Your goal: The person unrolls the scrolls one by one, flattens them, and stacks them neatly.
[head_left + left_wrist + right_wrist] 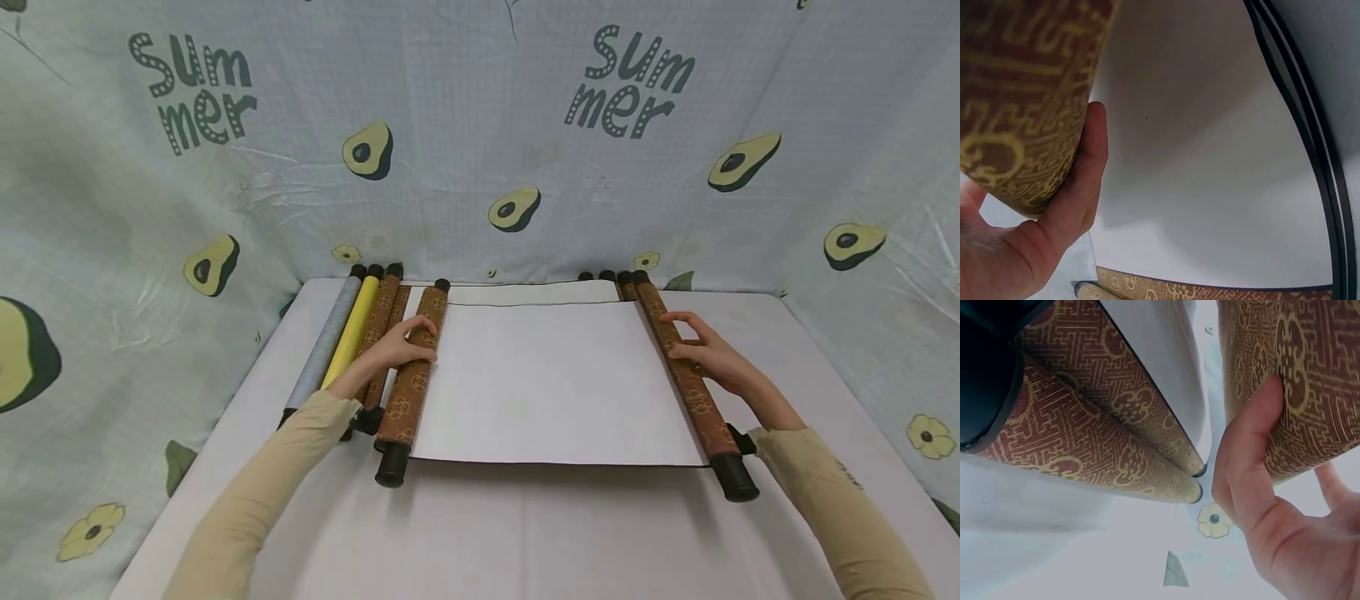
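Observation:
A scroll with blank white paper (pixel 555 383) is stretched between two brown, gold-patterned rolls with black end knobs. My left hand (pixel 401 346) grips the left roll (pixel 408 396), thumb and fingers curled about it. On the other side my right hand (pixel 708 354) holds the right roll (pixel 693 400) from its outer side. The near edge of the paper hangs above the table, casting a shadow. In the left wrist view, the fingers (pixel 1088 169) wrap under the patterned roll (pixel 1022 112). The right wrist view has the fingers (pixel 1250 450) round the other roll (pixel 1310 375).
Behind the held scroll lies another white sheet (pixel 525 293) with brown rolls at its ends. A grey-blue roll (pixel 326 342) and a yellow roll (pixel 352 333) lie at the left of the white table (pixel 480 533). A printed cloth (pixel 465 100) hangs round the back and sides.

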### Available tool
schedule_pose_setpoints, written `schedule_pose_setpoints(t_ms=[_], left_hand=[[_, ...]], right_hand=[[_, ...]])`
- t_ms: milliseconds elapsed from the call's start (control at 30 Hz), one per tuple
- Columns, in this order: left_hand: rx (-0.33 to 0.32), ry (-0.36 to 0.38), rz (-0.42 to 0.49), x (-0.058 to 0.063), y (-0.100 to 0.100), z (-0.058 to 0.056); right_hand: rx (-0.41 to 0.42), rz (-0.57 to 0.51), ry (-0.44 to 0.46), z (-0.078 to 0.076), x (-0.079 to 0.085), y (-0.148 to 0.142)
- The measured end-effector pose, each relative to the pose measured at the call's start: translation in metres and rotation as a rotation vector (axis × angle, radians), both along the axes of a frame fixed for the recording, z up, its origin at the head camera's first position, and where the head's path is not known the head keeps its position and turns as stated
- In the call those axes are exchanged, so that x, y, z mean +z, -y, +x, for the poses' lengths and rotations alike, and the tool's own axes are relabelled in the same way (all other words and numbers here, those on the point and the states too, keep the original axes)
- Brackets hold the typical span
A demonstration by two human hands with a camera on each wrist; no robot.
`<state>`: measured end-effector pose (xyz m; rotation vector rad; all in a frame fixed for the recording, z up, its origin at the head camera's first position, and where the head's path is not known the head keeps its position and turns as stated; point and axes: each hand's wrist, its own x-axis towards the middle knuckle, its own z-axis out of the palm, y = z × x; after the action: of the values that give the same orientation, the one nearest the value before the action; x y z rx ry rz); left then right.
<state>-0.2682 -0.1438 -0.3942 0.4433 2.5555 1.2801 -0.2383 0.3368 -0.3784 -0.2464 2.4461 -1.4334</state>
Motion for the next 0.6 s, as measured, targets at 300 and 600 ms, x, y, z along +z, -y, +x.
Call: schedule_pose_setpoints(t_ms=[300,600], left_hand=[[0.0,0.096,0.019,0.003,0.004,0.004],[-0.005,0.215,0.065,0.001,0.015,0.008]], right_hand=[[0.037,-0.035,-0.061,0.003,-0.004,-0.01],[-0.02,0.106,-0.118,0.008,-0.007,-0.015]])
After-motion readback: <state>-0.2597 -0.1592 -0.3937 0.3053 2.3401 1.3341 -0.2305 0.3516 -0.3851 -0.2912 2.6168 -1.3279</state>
